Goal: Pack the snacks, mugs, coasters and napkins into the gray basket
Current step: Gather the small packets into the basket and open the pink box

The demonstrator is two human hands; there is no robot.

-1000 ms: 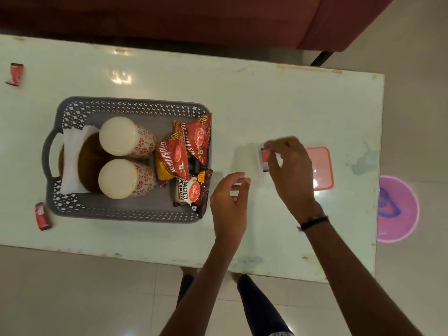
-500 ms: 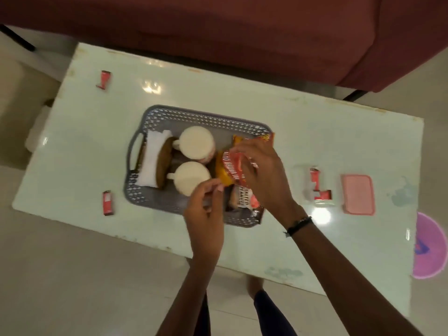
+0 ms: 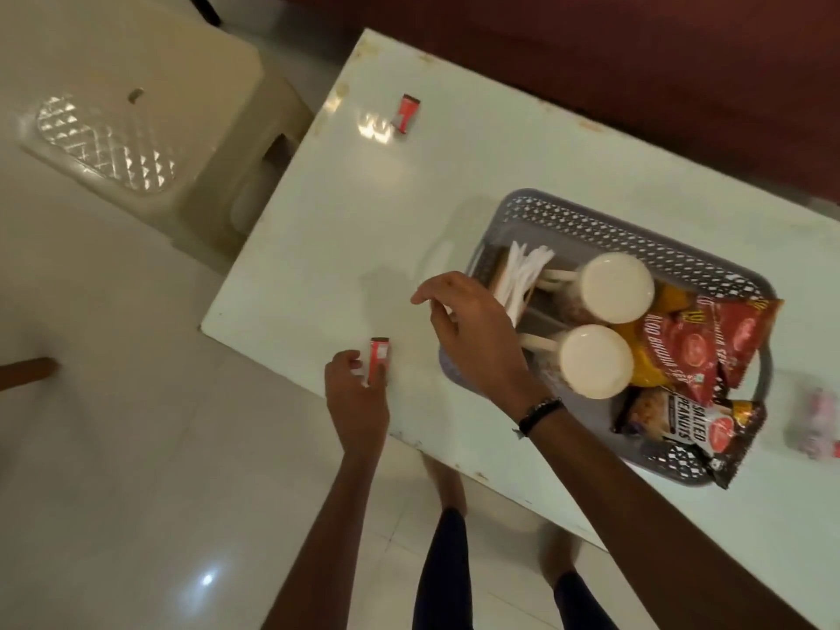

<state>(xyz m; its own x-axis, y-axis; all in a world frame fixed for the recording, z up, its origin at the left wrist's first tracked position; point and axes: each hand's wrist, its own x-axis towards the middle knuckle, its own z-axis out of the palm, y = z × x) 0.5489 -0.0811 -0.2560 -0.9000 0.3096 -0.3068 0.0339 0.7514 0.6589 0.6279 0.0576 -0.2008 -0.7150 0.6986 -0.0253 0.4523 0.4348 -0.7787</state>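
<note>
On the pale bench stands the gray basket, its perforated walls enclosing everything packed so far. At its left end white napkins stand upright against brown coasters. Beside them two mugs sit upside down, pale bases up and handles pointing toward the napkins, one behind the other. The right end holds the snacks: a red packet of aloo bhujia lying over a yellow one, another red packet behind it, and a dark packet of salted peanuts hanging over the near rim.

Left hand, at the near edge of the bench, pinches a small red sachet between thumb and fingers. Right hand hovers over the basket's left end, fingers spread and loosely bent, holding nothing. Another red sachet lies alone toward the far corner, well apart from the basket
</note>
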